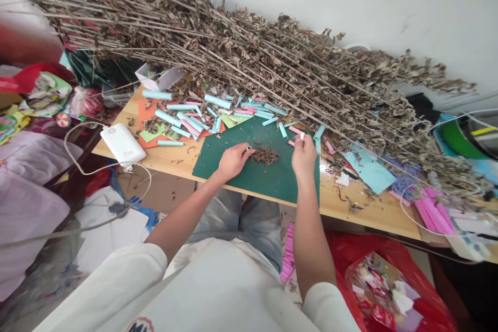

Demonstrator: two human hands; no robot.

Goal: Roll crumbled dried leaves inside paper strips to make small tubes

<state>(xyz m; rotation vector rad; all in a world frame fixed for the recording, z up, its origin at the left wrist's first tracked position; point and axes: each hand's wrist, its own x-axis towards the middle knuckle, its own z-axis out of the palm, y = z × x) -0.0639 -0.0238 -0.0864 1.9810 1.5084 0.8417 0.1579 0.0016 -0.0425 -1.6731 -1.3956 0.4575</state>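
My left hand point(233, 161) is closed at the left edge of a small heap of crumbled dried leaves point(265, 155). A small round end with a pale rim and dark middle shows at its fingertips; what it belongs to is hidden. To the right of the heap, my right hand point(304, 158) is raised in a pinch, with the pale tip of a small paper roll point(302, 136) sticking out above the fingers. Beneath both hands lies a green cutting mat point(218, 158). Blue and pink paper rolls point(190, 125) are scattered behind and to the left of the mat.
Long bundles of dried leafy stalks point(249, 46) span the back of the wooden table point(365, 212). A white power bank point(123, 144) with a cable sits at the left edge. Blue paper point(369, 166) lies right. A red bag point(420, 280) of scraps stands below.
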